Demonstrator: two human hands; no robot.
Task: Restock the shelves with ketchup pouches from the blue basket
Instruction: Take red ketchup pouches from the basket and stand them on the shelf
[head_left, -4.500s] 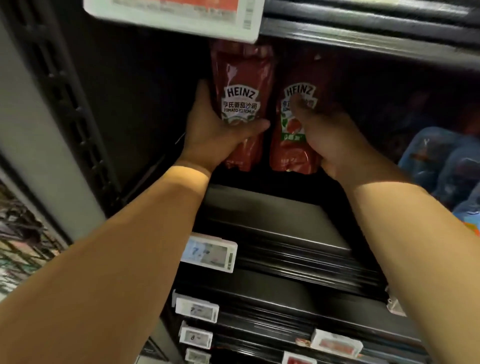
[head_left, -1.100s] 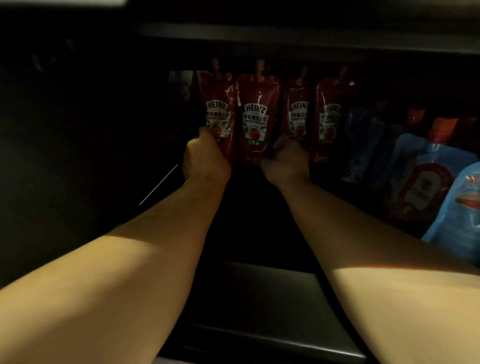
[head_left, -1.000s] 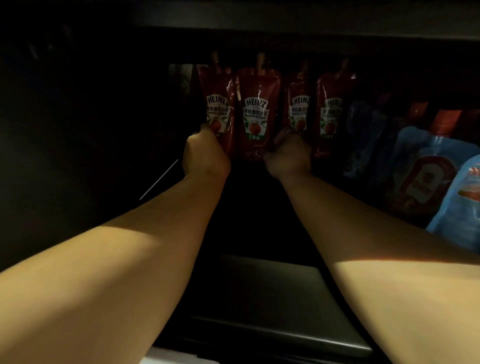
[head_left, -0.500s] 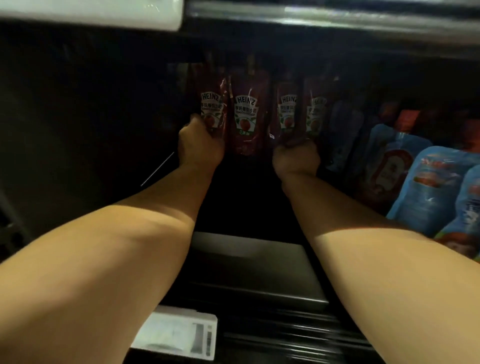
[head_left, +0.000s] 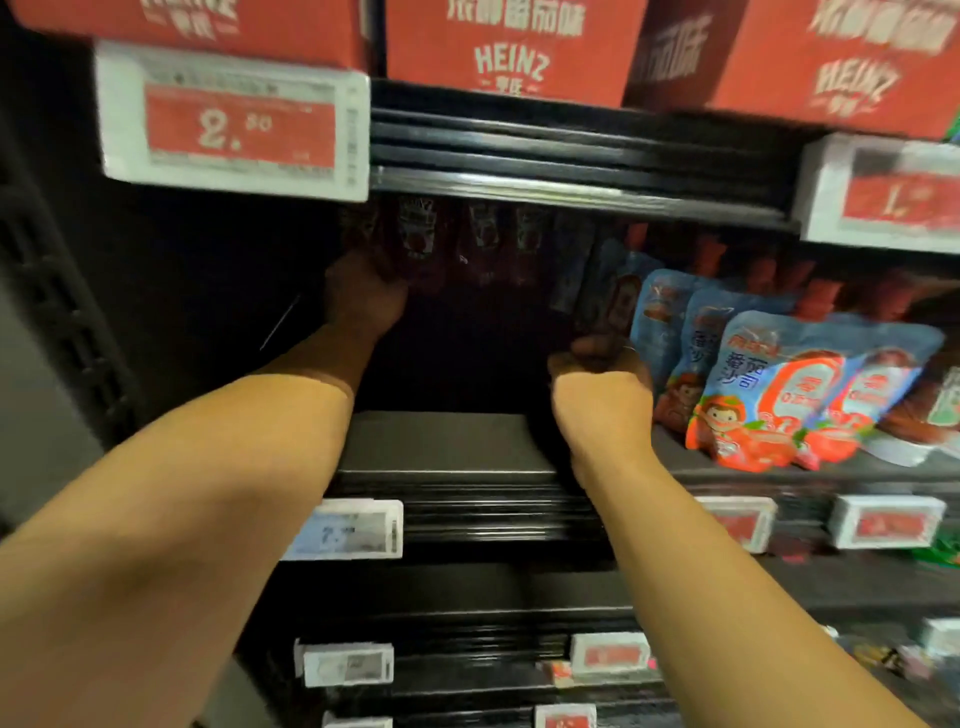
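Several red Heinz ketchup pouches (head_left: 415, 244) stand upright in a row at the dark back of the shelf (head_left: 447, 441), their tops hidden behind the shelf edge above. My left hand (head_left: 363, 296) reaches deep in and grips the lower part of the leftmost pouch. My right hand (head_left: 597, 384) is nearer the shelf front, fingers curled into a fist with nothing visible in them, just below a dark blue pouch (head_left: 602, 291). The blue basket is out of view.
Blue-and-red sauce pouches (head_left: 769, 384) fill the right side of the same shelf. Red Heinz boxes (head_left: 509, 52) sit on the shelf above, with a red price tag (head_left: 234, 119) on its edge. More price tags (head_left: 348, 530) line the lower shelves.
My right hand has let go of the pouches and drawn back toward the shelf front and right. My head has pulled back, showing the upper shelf. The left hand stays at the leftmost pouch.
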